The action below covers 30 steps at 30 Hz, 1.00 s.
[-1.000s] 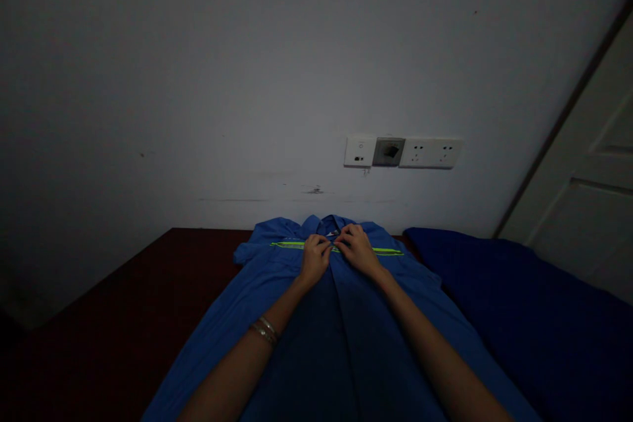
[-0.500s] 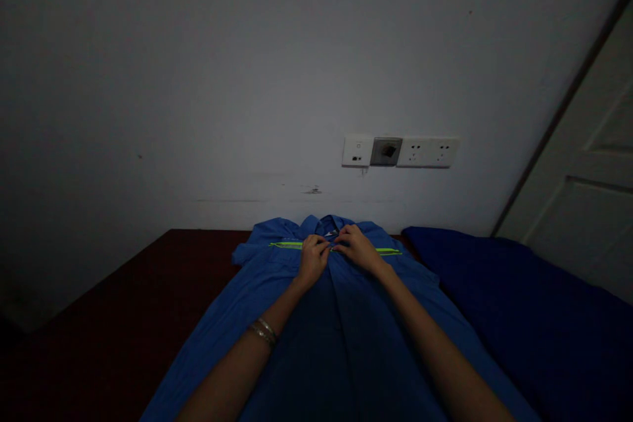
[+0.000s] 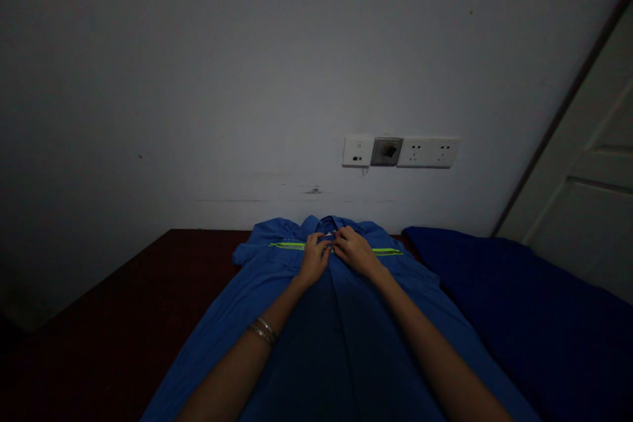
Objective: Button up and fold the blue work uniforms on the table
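Note:
A blue work shirt (image 3: 297,316) with a neon yellow stripe (image 3: 287,245) across the chest lies flat, front up, collar toward the wall. Both hands meet at the top of its front placket just below the collar. My left hand (image 3: 314,258) has its fingers curled and pinching the shirt's left front edge; bracelets show on that wrist. My right hand (image 3: 354,250) is closed on the right front edge. What lies between the fingertips is too small and dark to make out.
The shirt rests on a dark red surface (image 3: 123,316) that reaches the white wall. A dark blue cloth (image 3: 519,316) lies to the right. Wall sockets (image 3: 400,152) sit above the collar. A white door (image 3: 588,198) stands at the far right. The room is dim.
Both hands stay at the collar area; the fingers have shifted only slightly. The shirt has not moved.

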Tool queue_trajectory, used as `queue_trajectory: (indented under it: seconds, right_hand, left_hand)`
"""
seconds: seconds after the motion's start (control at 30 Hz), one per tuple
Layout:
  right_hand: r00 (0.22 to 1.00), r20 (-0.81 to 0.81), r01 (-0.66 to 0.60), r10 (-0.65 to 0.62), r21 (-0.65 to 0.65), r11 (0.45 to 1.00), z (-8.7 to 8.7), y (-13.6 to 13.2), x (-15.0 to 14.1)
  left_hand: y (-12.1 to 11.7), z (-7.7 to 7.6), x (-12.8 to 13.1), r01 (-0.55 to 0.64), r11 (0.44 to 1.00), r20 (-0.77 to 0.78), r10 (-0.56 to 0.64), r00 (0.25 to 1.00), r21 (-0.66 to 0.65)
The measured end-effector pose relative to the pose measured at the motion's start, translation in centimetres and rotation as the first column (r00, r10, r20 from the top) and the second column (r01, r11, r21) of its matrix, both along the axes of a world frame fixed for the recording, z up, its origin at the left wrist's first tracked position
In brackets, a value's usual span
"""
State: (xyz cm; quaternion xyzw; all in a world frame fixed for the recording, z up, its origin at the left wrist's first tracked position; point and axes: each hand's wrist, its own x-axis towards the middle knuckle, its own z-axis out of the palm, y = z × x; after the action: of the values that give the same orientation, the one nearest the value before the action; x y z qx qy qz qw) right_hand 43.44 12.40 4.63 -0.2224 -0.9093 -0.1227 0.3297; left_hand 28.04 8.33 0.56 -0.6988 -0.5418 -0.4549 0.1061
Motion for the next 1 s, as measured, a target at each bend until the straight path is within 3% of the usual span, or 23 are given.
queue_trajectory:
  seconds: [0.57, 0.77, 1.0]
  right_hand:
    - [0.990, -0.024, 0.139, -0.137, 0.221, 0.965, -1.0, -0.7, -0.4]
    - [0.984, -0.085, 0.172, -0.157, 0.225, 0.959, -1.5, -1.0, -0.7]
    - [0.981, -0.068, 0.188, -0.180, 0.140, 0.972, -1.3, -1.6, -0.9]
  left_hand:
    - [-1.1, 1.4, 0.6, -0.116, 0.990, -0.042, 0.113, 0.993, -0.074]
    - [-1.0, 1.4, 0.6, -0.114, 0.990, -0.029, 0.112, 0.993, -0.079]
    - [-0.7, 1.1, 0.4, -0.111, 0.992, -0.017, 0.110, 0.994, -0.064]
